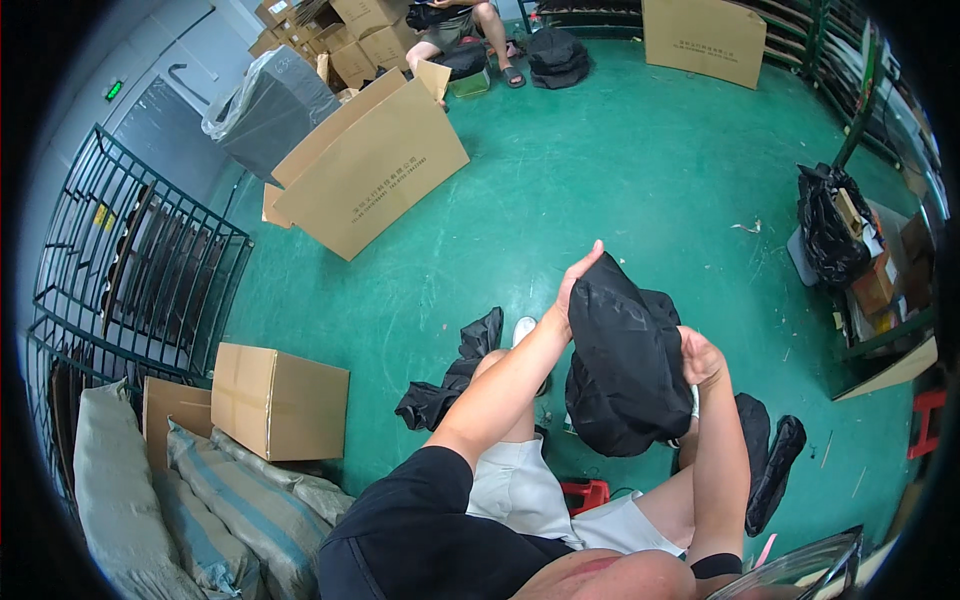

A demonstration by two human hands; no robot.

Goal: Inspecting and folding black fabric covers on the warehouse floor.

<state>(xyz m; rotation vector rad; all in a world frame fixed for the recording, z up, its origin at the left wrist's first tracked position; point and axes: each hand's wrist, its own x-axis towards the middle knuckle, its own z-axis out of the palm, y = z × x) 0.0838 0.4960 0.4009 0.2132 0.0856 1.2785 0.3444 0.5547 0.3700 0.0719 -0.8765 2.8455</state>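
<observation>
Over on the left stands a green metal rack (140, 260), with stuffed woven sacks (240, 500) heaped near its foot and a closed brown carton (275, 402) beside them. Further back, a grey plastic-covered bundle (275, 110) sits up against a big open carton (375, 180). Past that, 1 other person (450, 30) is seated near stacked cartons, face out of sight.

Nearer, some crumpled black fabric (432, 402) lies by the wearer's left leg. The left hand (577, 288) is at the upper left edge of a black cloth piece (622, 365), a digit pointing up; its other fingers are hidden, so I can't tell how tightly it grips. That cloth piece is up off the green floor (510, 230), in front of the body and between the 2 hands, bulging and rounded at the bottom. Below it, part of a red stool (586, 495) shows. The right hand (704, 357) has its fingers curled in on the cloth's right edge, holding it. Beyond that forearm, 2 dark pieces (776, 475) lie side by side, and farther right sits a black plastic bag (835, 235).
</observation>
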